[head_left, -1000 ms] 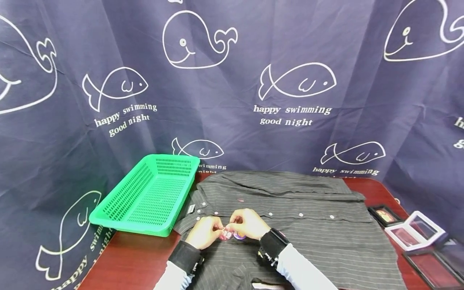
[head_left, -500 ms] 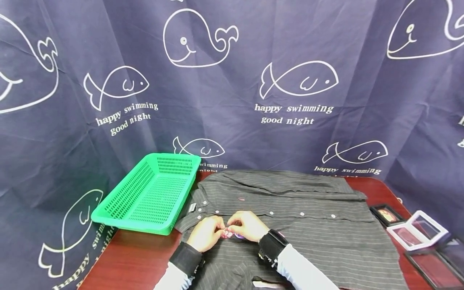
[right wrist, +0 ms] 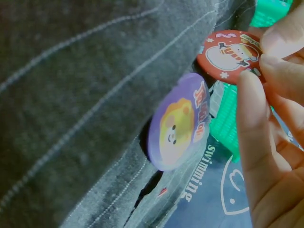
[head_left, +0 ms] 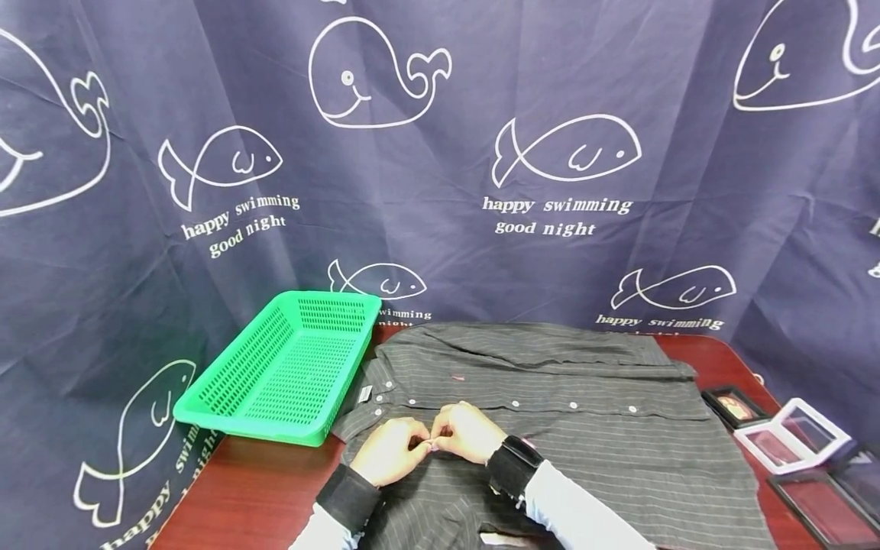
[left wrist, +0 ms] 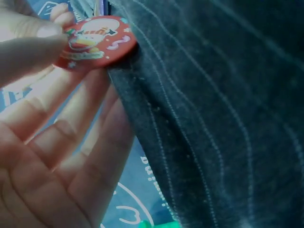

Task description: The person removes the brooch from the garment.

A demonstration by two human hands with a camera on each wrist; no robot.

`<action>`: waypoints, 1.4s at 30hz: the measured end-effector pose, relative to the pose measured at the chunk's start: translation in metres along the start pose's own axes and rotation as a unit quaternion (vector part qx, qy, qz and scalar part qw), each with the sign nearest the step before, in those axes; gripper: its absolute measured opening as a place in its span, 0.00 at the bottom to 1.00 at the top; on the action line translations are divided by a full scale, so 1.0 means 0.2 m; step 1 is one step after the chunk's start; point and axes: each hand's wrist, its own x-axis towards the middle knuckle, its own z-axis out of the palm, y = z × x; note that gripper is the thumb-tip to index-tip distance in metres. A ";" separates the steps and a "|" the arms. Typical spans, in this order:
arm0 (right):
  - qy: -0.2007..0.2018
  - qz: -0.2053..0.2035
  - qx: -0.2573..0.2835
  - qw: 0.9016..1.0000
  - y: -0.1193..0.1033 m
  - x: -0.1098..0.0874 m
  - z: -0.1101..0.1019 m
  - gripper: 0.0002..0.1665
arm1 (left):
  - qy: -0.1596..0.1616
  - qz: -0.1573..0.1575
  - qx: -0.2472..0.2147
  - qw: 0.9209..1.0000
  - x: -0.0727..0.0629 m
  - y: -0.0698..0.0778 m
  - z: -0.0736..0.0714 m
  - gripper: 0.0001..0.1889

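A dark pinstriped shirt point(head_left: 605, 458) lies spread over the table. My left hand point(head_left: 389, 452) pinches the edge of a round red pin badge point(left wrist: 102, 45) with a snowman print, lifted at the shirt's cloth. From the other side, my right hand point(head_left: 469, 434) also pinches this badge with thumb and fingertips. Close by on the cloth sits a purple pin badge point(right wrist: 178, 126) with a yellow smiling figure, seen in the right wrist view. The red badge's back and its fastening are hidden, and in the head view the fingers cover most of both badges.
A green plastic basket point(head_left: 323, 416) stands left of the shirt. On the table's right side are a black case point(head_left: 734, 405) with a round badge, an open white case point(head_left: 791, 437) and a dark-framed case point(head_left: 825, 508). A patterned curtain point(head_left: 440, 168) hangs behind.
Both hands have tilted the red badge, so its face no longer shows in the head view. The right hand has shifted slightly, covering the purple badge there. The shirt and basket stay put.
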 end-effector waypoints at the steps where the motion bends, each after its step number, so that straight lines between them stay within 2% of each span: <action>1: -0.006 0.005 0.002 1.000 0.00 0.00 0.00 0.04 | -0.007 0.000 -0.007 1.000 0.00 0.00 0.00 0.03; 5: -0.022 0.016 0.012 1.000 0.00 -0.01 0.00 0.05 | -0.032 0.003 -0.032 0.999 -0.01 -0.02 0.00 0.05; 9: -0.028 0.005 0.017 0.999 0.00 -0.02 0.00 0.06 | -0.051 0.015 -0.047 0.997 -0.01 -0.03 -0.01 0.06; 15: -0.039 -0.019 0.008 0.999 -0.02 -0.04 0.02 0.07 | -0.074 0.024 -0.024 0.997 -0.02 -0.06 0.01 0.08; 19: -0.048 -0.014 0.004 0.999 -0.02 -0.04 0.04 0.06 | -0.076 0.031 -0.010 0.997 -0.02 -0.06 0.02 0.09; 24: -0.058 -0.022 -0.020 0.998 -0.02 -0.04 0.05 0.04 | -0.069 0.041 0.009 0.997 -0.01 -0.03 0.01 0.06; 27: -0.061 -0.030 -0.027 0.997 -0.02 -0.04 0.06 0.04 | -0.071 0.031 0.027 0.997 -0.01 0.00 0.00 0.07; 30: -0.053 -0.055 -0.045 0.996 -0.01 -0.03 0.05 0.05 | -0.074 0.021 0.038 0.996 0.00 0.02 -0.01 0.09; 34: -0.047 -0.095 -0.096 0.990 -0.02 -0.03 0.04 0.06 | -0.073 0.013 0.037 0.997 0.00 0.04 -0.02 0.10; 39: -0.054 -0.131 -0.167 0.976 -0.04 -0.04 0.04 0.05 | -0.078 -0.010 0.031 0.996 0.00 0.05 -0.02 0.11; 42: -0.042 -0.151 -0.183 0.971 -0.04 -0.05 0.05 0.05 | -0.082 -0.022 0.028 0.996 0.01 0.05 -0.02 0.11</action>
